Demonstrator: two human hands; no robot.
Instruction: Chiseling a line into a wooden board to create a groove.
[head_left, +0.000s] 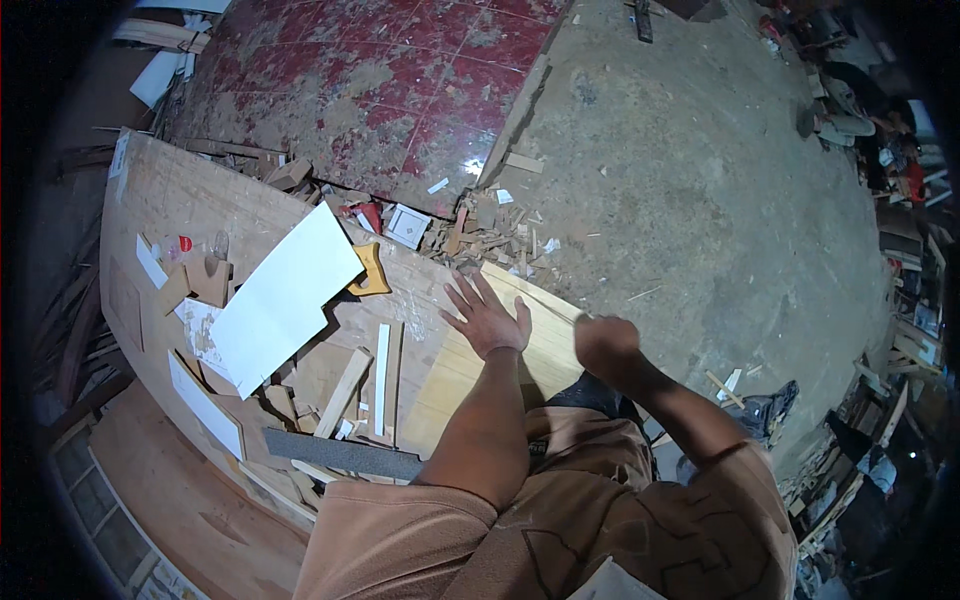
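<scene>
My left hand [492, 322] lies flat on a pale wooden board [432, 398], fingers spread toward its far edge. At the board's right side, my right hand [607, 345] is closed in a fist, slightly blurred. A thin dark line runs from this fist along the board's far right edge; whether it is a blade or a cut in the wood, I cannot tell. What the fist grips is hidden. Left of the board, a yellow saw handle [371, 271] sticks out from under a large white sheet [285, 300] with a notched edge.
The wooden workbench [265, 220] also carries wood strips [343, 392], a grey strip [345, 455] and small blocks. Offcuts [485, 235] litter the floor past its far edge. Red tiles [400, 90] meet bare concrete [690, 190]. A person [850, 110] is at the far right.
</scene>
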